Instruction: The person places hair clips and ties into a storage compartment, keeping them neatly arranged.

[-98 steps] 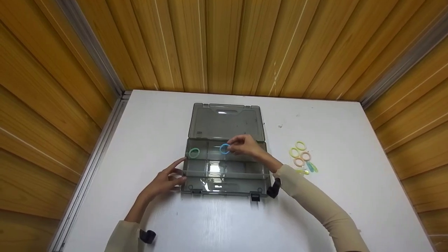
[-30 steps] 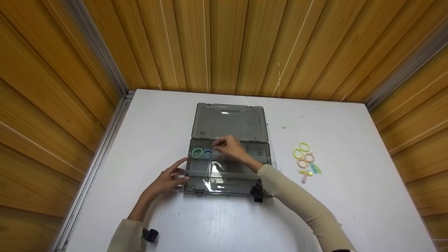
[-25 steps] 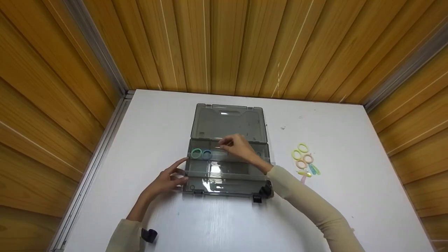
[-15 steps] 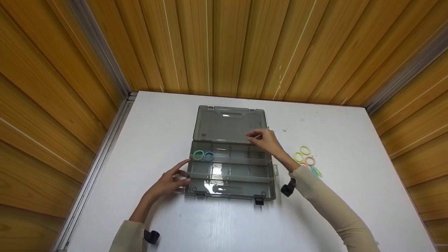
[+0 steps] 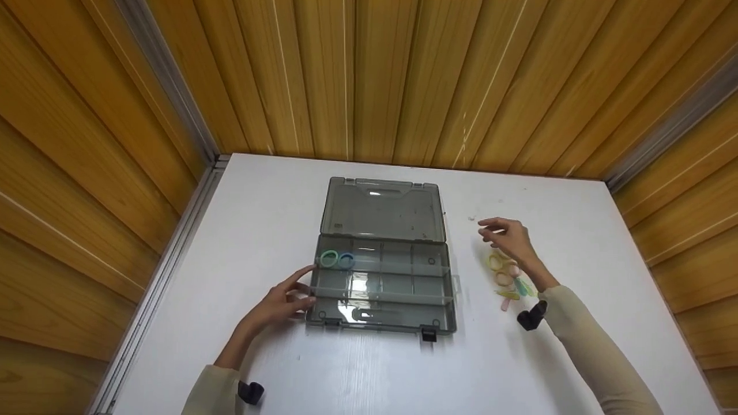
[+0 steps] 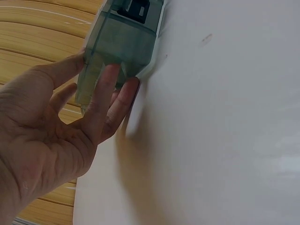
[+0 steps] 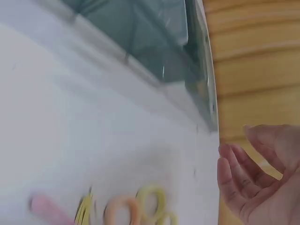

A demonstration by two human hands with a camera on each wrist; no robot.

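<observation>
A smoky see-through compartment box point(image 5: 380, 324) lies with its lid point(image 5: 383, 210) folded back. In its far-left compartment sit a green ring-shaped band point(image 5: 329, 251) and a blue one point(image 5: 346, 254). My left hand point(image 5: 277, 302) rests its spread fingertips against the box's left end; the left wrist view shows them on the end wall. Raised over the table to the right of the box, my right hand point(image 5: 510, 237) holds nothing, its fingers loosely bent. Below it lie yellow and orange bands point(image 7: 161, 199), partly hidden by the hand in the head view.
Beside the bands are a teal drop-shaped clip point(image 5: 520, 286), a yellow one point(image 5: 507, 295) and a pink one point(image 5: 505, 304). A black latch point(image 5: 428, 334) sticks out from the box's front edge. Wood-patterned panels point(image 5: 375, 86) wall in the white table point(image 5: 346, 374).
The blue band, earlier pinched in my right hand, now sits beside the green one. My right hand has let go and moved right, over the loose bands. My left hand stays at the box.
</observation>
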